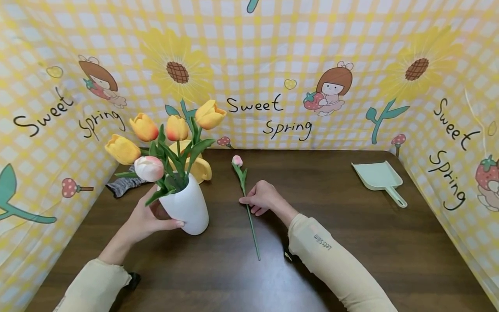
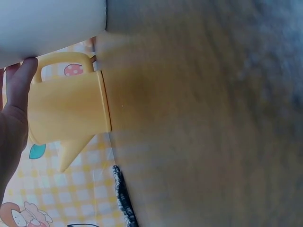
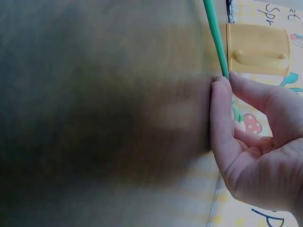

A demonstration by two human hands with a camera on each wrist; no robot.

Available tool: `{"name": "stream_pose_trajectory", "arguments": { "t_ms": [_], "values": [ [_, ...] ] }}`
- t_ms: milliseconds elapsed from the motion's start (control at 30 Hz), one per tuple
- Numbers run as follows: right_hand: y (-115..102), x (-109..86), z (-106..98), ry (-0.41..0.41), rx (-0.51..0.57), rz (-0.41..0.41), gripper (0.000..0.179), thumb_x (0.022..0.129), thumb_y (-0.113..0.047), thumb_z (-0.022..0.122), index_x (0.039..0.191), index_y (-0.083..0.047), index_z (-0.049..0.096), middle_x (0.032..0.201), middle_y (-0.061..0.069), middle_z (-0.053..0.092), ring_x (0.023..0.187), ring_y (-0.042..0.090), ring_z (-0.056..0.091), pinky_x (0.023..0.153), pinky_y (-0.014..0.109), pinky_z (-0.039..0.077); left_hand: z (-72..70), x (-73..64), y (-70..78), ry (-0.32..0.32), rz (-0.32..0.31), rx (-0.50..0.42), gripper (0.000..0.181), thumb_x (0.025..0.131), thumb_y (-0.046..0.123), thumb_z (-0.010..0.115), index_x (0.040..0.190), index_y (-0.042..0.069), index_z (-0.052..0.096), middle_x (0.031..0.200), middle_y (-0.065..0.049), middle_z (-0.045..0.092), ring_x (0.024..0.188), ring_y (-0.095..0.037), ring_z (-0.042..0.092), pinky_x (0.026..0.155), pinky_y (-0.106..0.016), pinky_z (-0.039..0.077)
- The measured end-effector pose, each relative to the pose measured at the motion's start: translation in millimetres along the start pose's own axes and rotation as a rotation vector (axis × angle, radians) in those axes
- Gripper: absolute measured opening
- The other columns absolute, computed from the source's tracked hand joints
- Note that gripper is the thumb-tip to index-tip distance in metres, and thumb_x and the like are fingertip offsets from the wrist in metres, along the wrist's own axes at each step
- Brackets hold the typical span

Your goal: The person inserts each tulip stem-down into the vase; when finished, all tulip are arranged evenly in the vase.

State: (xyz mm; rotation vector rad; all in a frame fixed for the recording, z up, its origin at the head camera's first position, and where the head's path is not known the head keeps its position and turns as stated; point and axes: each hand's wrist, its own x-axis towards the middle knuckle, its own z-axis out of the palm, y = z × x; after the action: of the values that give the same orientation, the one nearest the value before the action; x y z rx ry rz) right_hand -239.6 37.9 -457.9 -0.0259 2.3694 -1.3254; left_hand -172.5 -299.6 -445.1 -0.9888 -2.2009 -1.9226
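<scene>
My left hand point(image 1: 146, 219) grips a white vase point(image 1: 189, 208) around its side, thumb across the front, and the vase leans a little. Several yellow tulips point(image 1: 177, 128) and one pale pink-and-white tulip point(image 1: 149, 168) stand in it among green leaves. To the right of the vase, my right hand point(image 1: 264, 198) pinches the stem of a single pink tulip point(image 1: 237, 161) between thumb and fingertips, low over the table. In the right wrist view the green stem point(image 3: 216, 38) runs up from the fingertips. The vase's pale side point(image 2: 52, 23) fills the upper left corner of the left wrist view.
Behind the vase stands a yellow watering can point(image 2: 68, 106), with a grey knitted cloth item point(image 1: 126, 181) to its left. A light green dustpan point(image 1: 378, 175) lies at the table's right. A small yellowish scrap point(image 1: 287, 256) is near the right sleeve. Checked cloth walls enclose the table point(image 1: 331, 216).
</scene>
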Motion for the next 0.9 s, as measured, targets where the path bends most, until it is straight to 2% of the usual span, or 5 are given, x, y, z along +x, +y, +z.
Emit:
{"name": "stream_pose_trajectory", "arguments": {
  "t_ms": [533,667,900],
  "values": [
    [-1,-0.6,-4,-0.011,0.032,-0.015,0.018,0.088,-0.016,0.081,0.084,-0.002,0.072,0.073,0.010,0.066,0.056,0.020,0.069,0.052,0.035,0.061,-2.2,3.5,0.2,-0.004,0.012,0.007,0.109,0.058,-0.030,0.082,0.153,-0.002,0.034,0.137,-0.016,0.054,0.105,-0.022,0.066,0.065,-0.040,0.063],
    [2,-2.5,-6,-0.035,0.093,-0.021,0.017,0.091,-0.015,0.079,0.090,0.000,0.071,0.080,0.013,0.070,0.060,0.021,0.070,0.053,0.037,0.062,-1.8,1.9,-1.8,0.000,0.021,0.002,0.110,0.057,-0.032,0.081,0.153,-0.004,0.034,0.136,-0.015,0.054,0.105,-0.021,0.066,0.064,-0.039,0.063],
    [2,-5.1,-15,-0.093,0.221,-0.016,0.024,0.093,-0.006,0.073,0.113,0.004,0.064,0.093,0.015,0.074,0.066,0.023,0.069,0.059,0.037,0.063,-1.8,0.0,-0.2,0.000,0.005,0.028,0.109,0.059,-0.029,0.082,0.153,-0.002,0.035,0.136,-0.015,0.054,0.105,-0.021,0.066,0.066,-0.038,0.063]
  ]
}}
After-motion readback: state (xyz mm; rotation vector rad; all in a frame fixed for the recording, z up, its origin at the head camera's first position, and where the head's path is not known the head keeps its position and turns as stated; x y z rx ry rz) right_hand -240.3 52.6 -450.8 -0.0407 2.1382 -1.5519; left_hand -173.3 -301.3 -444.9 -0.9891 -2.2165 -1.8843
